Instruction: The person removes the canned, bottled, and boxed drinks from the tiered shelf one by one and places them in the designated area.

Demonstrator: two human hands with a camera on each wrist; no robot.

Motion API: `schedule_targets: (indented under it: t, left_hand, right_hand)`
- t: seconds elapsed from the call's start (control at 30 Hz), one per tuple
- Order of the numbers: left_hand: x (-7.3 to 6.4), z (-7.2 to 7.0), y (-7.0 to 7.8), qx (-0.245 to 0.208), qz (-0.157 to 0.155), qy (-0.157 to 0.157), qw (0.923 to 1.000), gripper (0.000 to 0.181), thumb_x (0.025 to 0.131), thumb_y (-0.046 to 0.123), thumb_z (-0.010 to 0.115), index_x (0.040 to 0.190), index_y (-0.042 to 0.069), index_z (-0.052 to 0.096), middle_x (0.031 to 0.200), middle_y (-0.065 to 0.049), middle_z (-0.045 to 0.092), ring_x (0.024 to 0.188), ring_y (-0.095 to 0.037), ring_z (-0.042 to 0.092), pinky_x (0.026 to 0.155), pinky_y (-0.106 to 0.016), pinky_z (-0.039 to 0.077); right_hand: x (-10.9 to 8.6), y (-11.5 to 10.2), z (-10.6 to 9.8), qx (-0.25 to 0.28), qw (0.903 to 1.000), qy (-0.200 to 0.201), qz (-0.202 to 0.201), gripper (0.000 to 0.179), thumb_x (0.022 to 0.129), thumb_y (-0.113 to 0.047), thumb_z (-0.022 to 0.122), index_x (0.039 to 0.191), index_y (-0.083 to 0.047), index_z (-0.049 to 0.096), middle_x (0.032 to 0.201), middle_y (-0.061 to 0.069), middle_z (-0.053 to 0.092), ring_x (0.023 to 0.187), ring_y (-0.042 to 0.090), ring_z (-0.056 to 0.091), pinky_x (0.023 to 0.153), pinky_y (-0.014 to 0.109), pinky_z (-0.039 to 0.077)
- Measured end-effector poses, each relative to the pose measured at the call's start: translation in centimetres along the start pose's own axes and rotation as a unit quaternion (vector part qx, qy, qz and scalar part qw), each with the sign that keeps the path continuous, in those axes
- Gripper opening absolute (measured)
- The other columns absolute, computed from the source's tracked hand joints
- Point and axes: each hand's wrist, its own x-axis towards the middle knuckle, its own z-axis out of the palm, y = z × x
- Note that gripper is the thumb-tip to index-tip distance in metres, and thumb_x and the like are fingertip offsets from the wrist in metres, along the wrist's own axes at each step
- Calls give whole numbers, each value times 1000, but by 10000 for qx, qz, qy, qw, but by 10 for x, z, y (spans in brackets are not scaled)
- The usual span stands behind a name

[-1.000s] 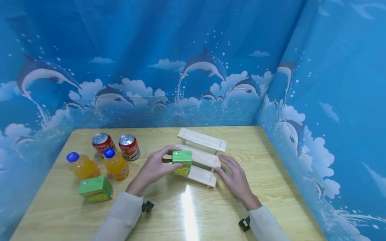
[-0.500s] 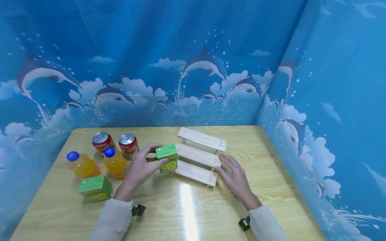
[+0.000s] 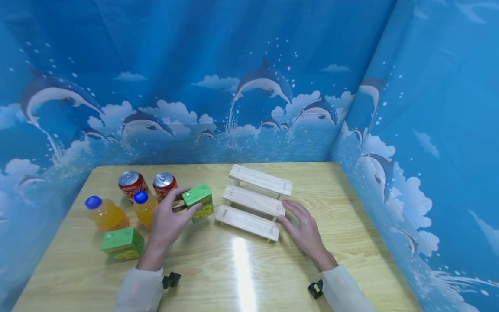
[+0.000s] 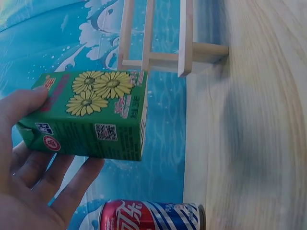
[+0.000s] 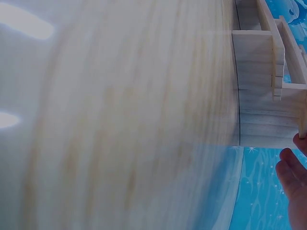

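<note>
My left hand (image 3: pixel 168 221) holds a green drink carton (image 3: pixel 198 202) with yellow flowers on it, over the table left of the shelf. In the left wrist view the thumb lies on the flowered face of the carton (image 4: pixel 91 115) and the fingers are beneath. The pale wooden shelf (image 3: pixel 255 202) has three stepped planks, all bare. At its right end my right hand (image 3: pixel 306 234) holds the middle plank, thumb and forefinger at its end corners. The right wrist view catches just the fingertips (image 5: pixel 288 165) by the shelf's side panel (image 5: pixel 261 86).
Two red cola cans (image 3: pixel 131 184) stand at the back left. In front are two orange drink bottles (image 3: pixel 110 216) with blue caps, and another green carton (image 3: pixel 123 245) nearer the front. A blue dolphin-print curtain (image 3: pixel 187 86) borders the wooden table (image 3: pixel 210 268).
My left hand has carried the carton leftward, away from the shelf's left end, uncovering the lower plank. My right hand has stayed at the shelf's right end.
</note>
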Motion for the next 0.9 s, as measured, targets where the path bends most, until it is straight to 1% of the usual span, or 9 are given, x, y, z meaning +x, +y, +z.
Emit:
schedule_targets:
  t: [0.17, 0.27, 0.37, 0.43, 0.5, 0.67, 0.73, 0.8, 0.9]
  left_hand:
    - [-5, -1, -2, 2, -176, 364, 9992, 56, 94, 18, 89, 143, 8, 64, 135, -22, 72, 118, -43, 73, 94, -60, 65]
    - [-7, -1, -4, -7, -252, 636, 9977, 57, 94, 17, 89, 143, 5, 64, 134, -24, 72, 116, -46, 75, 93, -60, 65]
    - [-9, -1, -7, 55, -206, 974, 9950, 56, 93, 15, 89, 142, 4, 65, 131, -25, 73, 113, -47, 76, 90, -59, 66]
    - [-11, -1, -9, 180, -142, 1198, 9925, 56, 91, 14, 91, 140, 3, 66, 129, -25, 74, 109, -46, 77, 87, -55, 66]
    - [-12, -3, -11, 260, -105, 1366, 9902, 56, 90, 15, 92, 139, 4, 67, 127, -26, 75, 105, -45, 78, 82, -38, 69]
    - [-17, -7, -14, 367, -223, 1497, 9878, 55, 92, 21, 90, 141, 7, 67, 133, -23, 74, 108, -44, 77, 82, -30, 66]
    - [-18, -7, -14, 434, -247, 1522, 9871, 55, 93, 21, 90, 142, 7, 66, 136, -22, 73, 112, -44, 76, 86, -43, 66]
    - [-19, -7, -16, 566, -246, 1569, 9857, 56, 93, 20, 90, 141, 6, 66, 136, -21, 73, 113, -42, 76, 87, -45, 65]
    - [-21, -6, -17, 756, -161, 1651, 9832, 56, 93, 19, 90, 141, 4, 65, 136, -21, 73, 113, -41, 75, 89, -52, 65]
  right_hand:
    - [0, 0, 0, 5, 10000, -6, 19, 49, 99, -21, 82, 145, -7, 68, 147, 13, 69, 136, 38, 66, 118, 58, 52]
    - [0, 0, -1, 2, 10000, -8, 22, 49, 99, -21, 82, 145, -7, 68, 147, 14, 69, 136, 38, 66, 117, 58, 52]
    - [0, 0, -1, -12, 10000, -13, 25, 50, 99, -21, 82, 145, -7, 68, 147, 14, 69, 136, 38, 66, 117, 58, 52]
    - [0, -1, -1, -25, 10000, -12, 26, 50, 99, -22, 82, 145, -7, 68, 147, 14, 69, 136, 38, 66, 118, 58, 52]
    - [0, -1, 0, -36, 10000, -6, 23, 50, 99, -22, 82, 145, -7, 68, 147, 14, 69, 136, 38, 66, 117, 58, 52]
    - [0, -2, -1, -47, 10000, 10, 30, 49, 99, -21, 82, 144, -6, 69, 146, 14, 70, 135, 38, 66, 117, 57, 52]
    - [1, -3, -1, -31, 10000, 9, 38, 49, 99, -21, 82, 144, -6, 69, 146, 14, 70, 135, 38, 66, 117, 57, 52]
    - [1, -3, -1, -20, 10000, 15, 29, 49, 99, -21, 82, 144, -6, 69, 146, 14, 70, 135, 38, 66, 117, 57, 52]
    - [1, -3, -1, -17, 10000, 22, 12, 49, 99, -21, 82, 143, -6, 69, 146, 14, 70, 135, 38, 66, 117, 56, 52]
